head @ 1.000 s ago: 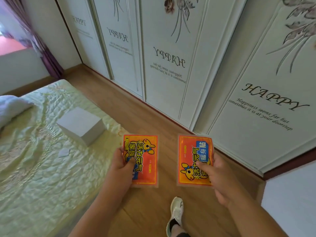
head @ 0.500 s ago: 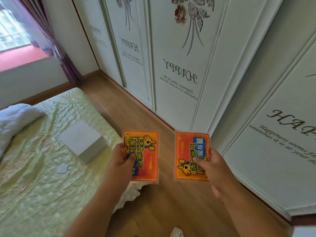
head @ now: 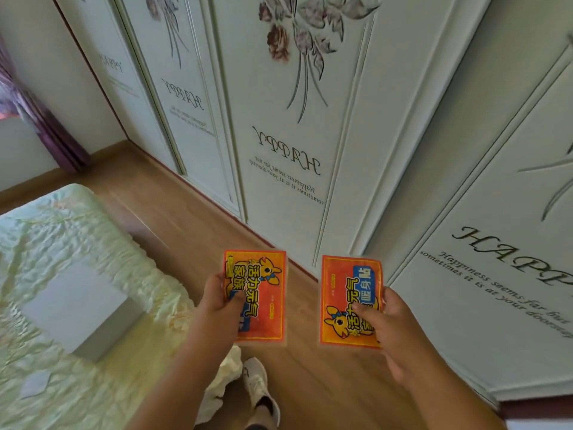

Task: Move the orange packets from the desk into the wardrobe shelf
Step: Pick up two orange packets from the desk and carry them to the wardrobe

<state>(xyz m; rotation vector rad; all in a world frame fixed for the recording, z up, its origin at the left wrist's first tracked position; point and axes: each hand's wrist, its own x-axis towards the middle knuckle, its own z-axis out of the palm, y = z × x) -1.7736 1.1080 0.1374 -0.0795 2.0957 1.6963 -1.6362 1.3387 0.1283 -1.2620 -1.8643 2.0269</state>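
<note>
I carry two orange packets printed with a cartoon deer and blue and yellow lettering. My left hand grips the left packet by its left edge, thumb across the front. My right hand pinches the right packet at its lower right, thumb on the printed face. Both packets are held flat over the wooden floor, side by side and apart. The white wardrobe, with flower prints and "HAPPY" lettering, stands just ahead with its doors closed. No shelf shows.
A bed with a pale green quilted cover fills the left, bearing a grey box and a small grey card. A purple curtain hangs at far left. My white shoe stands on the wooden floor between bed and wardrobe.
The view has swung along the wardrobe and closer to its doors. Both hands keep the packets in the same grip, side by side.
</note>
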